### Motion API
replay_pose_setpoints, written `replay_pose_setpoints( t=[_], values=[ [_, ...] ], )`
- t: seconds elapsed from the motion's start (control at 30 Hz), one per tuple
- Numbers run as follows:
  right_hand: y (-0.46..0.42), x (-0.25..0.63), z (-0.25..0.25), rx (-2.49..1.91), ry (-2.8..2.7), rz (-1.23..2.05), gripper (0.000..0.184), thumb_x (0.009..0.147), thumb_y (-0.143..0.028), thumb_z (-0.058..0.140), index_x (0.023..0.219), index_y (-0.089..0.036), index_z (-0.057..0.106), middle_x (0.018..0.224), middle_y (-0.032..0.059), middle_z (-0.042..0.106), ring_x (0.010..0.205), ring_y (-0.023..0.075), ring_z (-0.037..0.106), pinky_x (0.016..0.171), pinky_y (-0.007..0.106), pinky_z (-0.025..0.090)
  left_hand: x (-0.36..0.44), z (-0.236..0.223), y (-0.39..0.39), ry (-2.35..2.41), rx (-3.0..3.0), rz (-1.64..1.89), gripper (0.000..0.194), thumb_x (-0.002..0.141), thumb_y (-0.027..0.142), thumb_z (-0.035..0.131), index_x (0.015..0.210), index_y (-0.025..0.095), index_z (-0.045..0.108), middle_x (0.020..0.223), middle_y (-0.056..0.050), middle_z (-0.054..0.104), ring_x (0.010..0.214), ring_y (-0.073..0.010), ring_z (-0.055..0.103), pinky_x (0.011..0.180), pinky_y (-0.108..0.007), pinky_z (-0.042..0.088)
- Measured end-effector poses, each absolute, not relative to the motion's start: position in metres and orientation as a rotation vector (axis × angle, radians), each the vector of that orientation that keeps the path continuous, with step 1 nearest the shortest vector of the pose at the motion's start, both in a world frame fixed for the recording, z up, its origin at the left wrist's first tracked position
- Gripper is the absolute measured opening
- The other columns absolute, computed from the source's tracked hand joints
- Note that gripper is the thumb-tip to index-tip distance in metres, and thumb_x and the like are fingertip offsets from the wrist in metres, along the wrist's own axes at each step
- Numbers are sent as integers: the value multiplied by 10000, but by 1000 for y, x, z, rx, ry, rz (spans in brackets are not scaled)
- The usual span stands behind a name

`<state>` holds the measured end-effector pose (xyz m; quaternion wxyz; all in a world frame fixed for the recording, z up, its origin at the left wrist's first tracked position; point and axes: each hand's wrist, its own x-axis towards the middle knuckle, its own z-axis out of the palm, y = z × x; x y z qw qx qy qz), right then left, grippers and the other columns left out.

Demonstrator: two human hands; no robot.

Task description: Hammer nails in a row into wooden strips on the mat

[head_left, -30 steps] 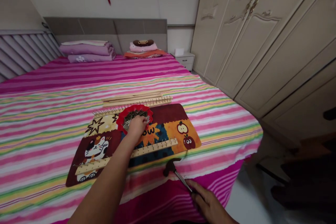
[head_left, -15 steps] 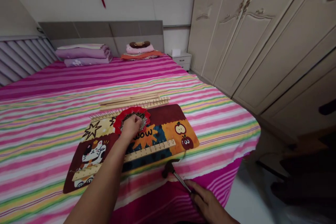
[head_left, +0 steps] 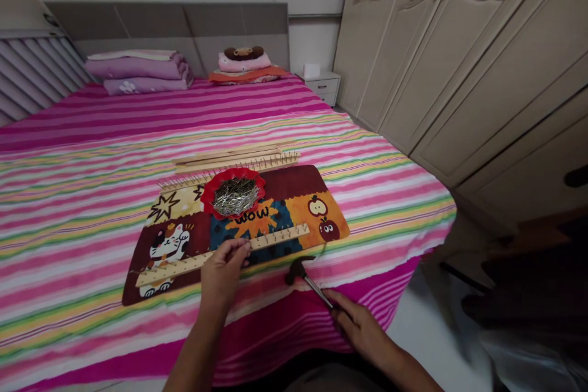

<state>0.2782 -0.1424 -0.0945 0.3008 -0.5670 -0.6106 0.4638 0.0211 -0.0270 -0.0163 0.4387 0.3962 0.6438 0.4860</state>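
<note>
My right hand (head_left: pixel 356 321) is wrapped round the handle of a claw hammer (head_left: pixel 316 289), whose dark head rests low over the striped cloth at the mat's near edge. My left hand (head_left: pixel 226 266) is pinched closed at the middle of a wooden strip (head_left: pixel 184 266); the nail in its fingertips is mostly hidden. Nails stand upright along the strip on both sides of that hand. Behind it, a red scalloped bowl (head_left: pixel 208 201) holds a heap of loose nails (head_left: pixel 236 195). Strip and bowl both lie on a patterned mat (head_left: pixel 294 180).
Beyond the bowl lie another wooden strip full of upright nails (head_left: pixel 271 163) and several bare strips (head_left: pixel 229 153). All rest on a bed with a striped cover (head_left: pixel 390 196). Folded purple bedding (head_left: pixel 138 70) sits by the headboard; a wardrobe (head_left: pixel 413 43) stands at the right.
My left hand has come out of the red bowl and moved down toward me to the near wooden strip. The right hand still grips the hammer in about the same place.
</note>
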Motion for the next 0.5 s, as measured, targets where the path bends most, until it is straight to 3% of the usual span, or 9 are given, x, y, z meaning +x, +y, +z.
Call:
replay_pose_setpoints(
  t=[0.3,0.5],
  values=[
    [-144,278,-94,-1516,-1611,1231,425,861,-281,460,1256,-181,580,1138,58,694,1000,221,652,888,321,514,36,-45,-22,1689,933,1271,337,575,433,667,789,173,671,640,7,659,559,-120,586,552,-250,510],
    [-145,279,-98,-1514,-1617,1237,426,874,-243,439,1277,-169,556,1218,79,654,1101,231,609,943,343,481,38,-43,-23,1692,920,1270,365,559,457,667,782,169,655,645,6,649,542,-117,572,541,-256,498]
  ],
)
